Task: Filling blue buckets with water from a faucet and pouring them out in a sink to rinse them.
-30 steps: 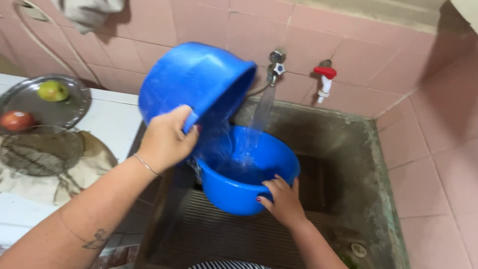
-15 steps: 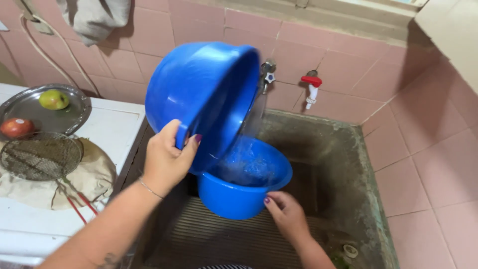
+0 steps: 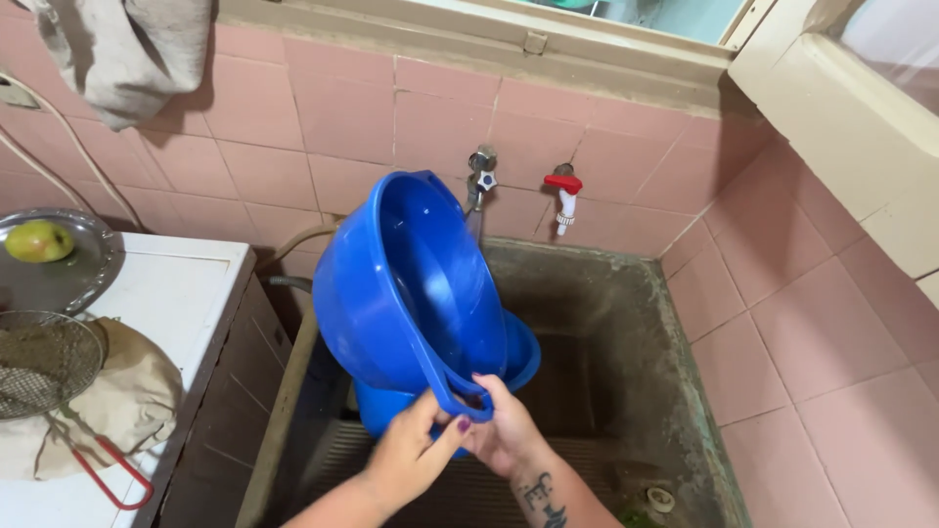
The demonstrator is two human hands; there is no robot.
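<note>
Big blue basin [image 3: 411, 284] is now tipped up near vertical, mouth facing right toward the tap, and it looks empty; half a second ago it was still angled over the lower one with water inside, a second ago it was pouring. So the pour reads as finished. My grip changed too: left hand [image 3: 411, 460] was on the basin's outer wall, now it's down at the handle loop on the bottom rim, fingers curled closed around that loop. Right hand [image 3: 504, 435] has left the lower basin's rim and come up to the same handle, fingers wrapped on it beside the left, the two hands touching. Smaller blue basin [image 3: 518, 357] sits in the concrete sink [image 3: 626, 323] directly behind and under the big one, mostly hidden; nobody holds it now, and I can't tell its water level. Metal tap [image 3: 479, 176] is just beside the big basin's upper rim; thin stream below it, hard to confirm. Red-handled tap [image 3: 564, 196] further right. Off left on the white counter [image 3: 176, 293]: metal tray [image 3: 83, 274] with a green fruit [image 3: 39, 241], wire strainer [image 3: 44, 362] on a cloth [image 3: 137, 391].
</note>
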